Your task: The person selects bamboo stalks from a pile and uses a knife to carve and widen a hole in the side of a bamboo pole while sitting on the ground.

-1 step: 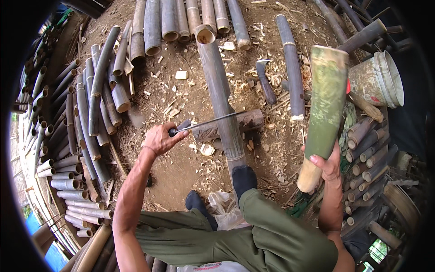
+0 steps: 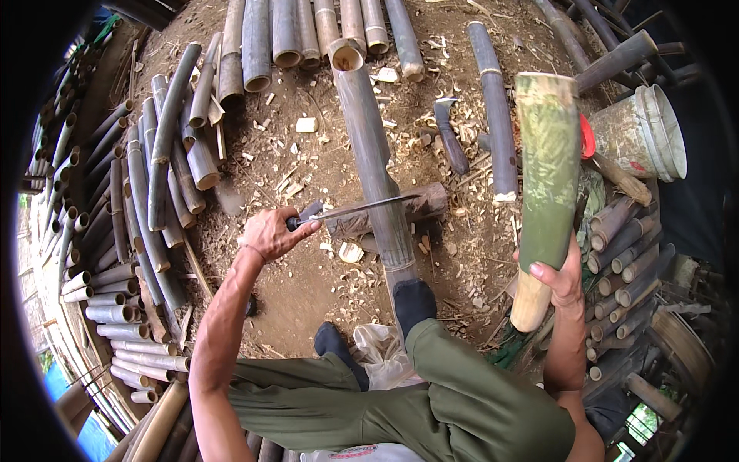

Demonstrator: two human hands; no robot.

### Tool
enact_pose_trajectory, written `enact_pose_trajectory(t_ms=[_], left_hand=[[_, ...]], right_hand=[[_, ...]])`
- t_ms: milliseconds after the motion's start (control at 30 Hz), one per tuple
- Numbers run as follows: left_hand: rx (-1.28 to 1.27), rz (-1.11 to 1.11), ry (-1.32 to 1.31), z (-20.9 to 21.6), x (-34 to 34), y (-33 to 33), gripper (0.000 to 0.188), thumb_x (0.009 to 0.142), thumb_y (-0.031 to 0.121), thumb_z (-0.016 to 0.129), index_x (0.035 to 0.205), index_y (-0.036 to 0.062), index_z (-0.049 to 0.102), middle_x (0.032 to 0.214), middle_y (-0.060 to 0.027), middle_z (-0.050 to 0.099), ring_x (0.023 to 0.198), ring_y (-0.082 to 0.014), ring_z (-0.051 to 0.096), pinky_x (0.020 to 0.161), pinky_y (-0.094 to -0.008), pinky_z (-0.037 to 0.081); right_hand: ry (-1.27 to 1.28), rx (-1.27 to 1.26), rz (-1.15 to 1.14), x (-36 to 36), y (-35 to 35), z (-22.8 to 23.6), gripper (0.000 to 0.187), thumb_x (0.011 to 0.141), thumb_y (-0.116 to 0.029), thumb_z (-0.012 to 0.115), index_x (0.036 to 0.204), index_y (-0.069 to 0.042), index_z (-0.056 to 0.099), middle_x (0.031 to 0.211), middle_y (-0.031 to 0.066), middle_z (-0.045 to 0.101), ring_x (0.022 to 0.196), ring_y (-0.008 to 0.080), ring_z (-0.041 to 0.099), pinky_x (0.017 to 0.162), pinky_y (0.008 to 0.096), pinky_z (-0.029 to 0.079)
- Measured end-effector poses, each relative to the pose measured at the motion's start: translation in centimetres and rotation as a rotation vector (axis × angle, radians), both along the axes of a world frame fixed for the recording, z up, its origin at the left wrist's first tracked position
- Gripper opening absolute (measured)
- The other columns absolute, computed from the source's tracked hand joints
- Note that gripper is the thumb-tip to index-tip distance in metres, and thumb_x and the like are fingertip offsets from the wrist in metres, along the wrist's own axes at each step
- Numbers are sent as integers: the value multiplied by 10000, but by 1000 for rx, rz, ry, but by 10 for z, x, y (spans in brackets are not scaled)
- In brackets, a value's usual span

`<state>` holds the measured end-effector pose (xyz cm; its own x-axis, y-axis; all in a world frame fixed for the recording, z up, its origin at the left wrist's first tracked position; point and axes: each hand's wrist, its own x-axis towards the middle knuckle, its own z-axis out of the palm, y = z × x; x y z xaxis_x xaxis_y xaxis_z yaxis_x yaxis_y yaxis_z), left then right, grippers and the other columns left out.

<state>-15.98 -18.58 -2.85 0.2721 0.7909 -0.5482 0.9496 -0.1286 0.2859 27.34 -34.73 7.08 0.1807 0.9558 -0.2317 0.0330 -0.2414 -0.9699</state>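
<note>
My left hand [image 2: 269,235] is closed round the dark handle of a long-bladed knife [image 2: 362,208]. Its blade lies across a grey bamboo pole [image 2: 360,131] with notches cut in its right side. The pole rests on a short log [image 2: 427,203], and my foot in a dark sock [image 2: 414,300] presses on its near end. On the right, my right hand [image 2: 562,279] grips the pale narrow handle of a thick green bamboo mallet [image 2: 548,169], held nearly upright with its head away from me and clear of the knife.
A hatchet-like tool [image 2: 453,138] lies among wood chips beyond the log, beside another bamboo pole [image 2: 494,115]. Cut bamboo lengths [image 2: 165,138] are heaped on the left, with more at the far side and right. A dirty white bucket [image 2: 643,135] lies tipped over at right.
The mallet has turned slightly, its head swinging left and its handle end right. The knife's tip has dropped a little nearer to me. Both grips stay the same.
</note>
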Motion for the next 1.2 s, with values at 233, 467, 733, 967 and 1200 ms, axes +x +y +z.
enact_pose_trajectory(t_ms=[233,467,733,967,1200], left_hand=[[-59,-94,144,-10,0,4,844,757,864,471,995,105,751,497,-36,527,499,-191,564,493,-392,456],[-35,-91,111,-15,-4,2,852,746,864,487,1006,100,762,518,-72,570,522,-205,603,506,-397,468],[-28,-86,135,-18,-8,-2,824,754,865,471,958,125,770,492,-36,539,520,-198,600,520,-393,471],[-17,-89,95,-21,-8,-7,759,792,797,512,980,106,762,518,-90,565,538,-260,615,558,-428,487],[-43,-92,149,-35,-8,-2,742,810,774,515,1017,105,761,521,-103,560,530,-249,603,551,-424,480]], right_hand=[[20,119,73,0,0,5,848,706,-369,777,1336,61,406,1106,192,554,944,276,616,899,451,530],[347,37,173,-16,10,32,990,665,-339,796,1414,81,303,1278,247,484,1147,378,582,915,485,536],[245,16,293,-20,20,28,925,634,-230,812,1371,107,364,1275,243,537,1071,340,639,924,420,533],[-198,232,339,-50,31,4,1062,636,-122,825,1486,36,208,1329,212,517,1235,316,533,1042,381,419],[-918,-24,604,-60,74,-16,984,705,-164,766,1528,-144,226,1228,248,554,1031,380,637,933,437,533]])
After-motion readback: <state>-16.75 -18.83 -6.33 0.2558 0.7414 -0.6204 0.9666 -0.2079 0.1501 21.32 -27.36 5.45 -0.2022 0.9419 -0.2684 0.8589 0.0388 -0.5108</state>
